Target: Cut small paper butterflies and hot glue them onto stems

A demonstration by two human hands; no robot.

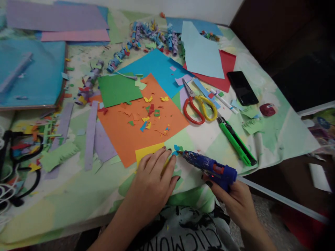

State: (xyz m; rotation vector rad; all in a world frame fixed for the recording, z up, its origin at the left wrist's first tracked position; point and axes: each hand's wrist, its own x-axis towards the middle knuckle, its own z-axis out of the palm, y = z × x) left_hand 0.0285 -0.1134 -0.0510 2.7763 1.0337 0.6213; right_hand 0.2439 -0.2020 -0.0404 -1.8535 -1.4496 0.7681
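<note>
Left hand (155, 176) flattish, fingers slightly spread over yellow paper (144, 153); right hand (235, 197) wrapped round glue gun (209, 166). Nozzle (180, 152) by blue cutout (176, 147): a slip could burn left fingers.

light: soft, diffuse across tablecloth (280, 137) | right edge: near-black | detail: slightly blurred | edges: stretched

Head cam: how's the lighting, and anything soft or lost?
Head view: tablecloth in diffuse light, no hard shadows; head view: far right falls nearly black; head view: white cords at the left edge look soft; head view: glue gun, left hand and right hand read clearly.
</note>
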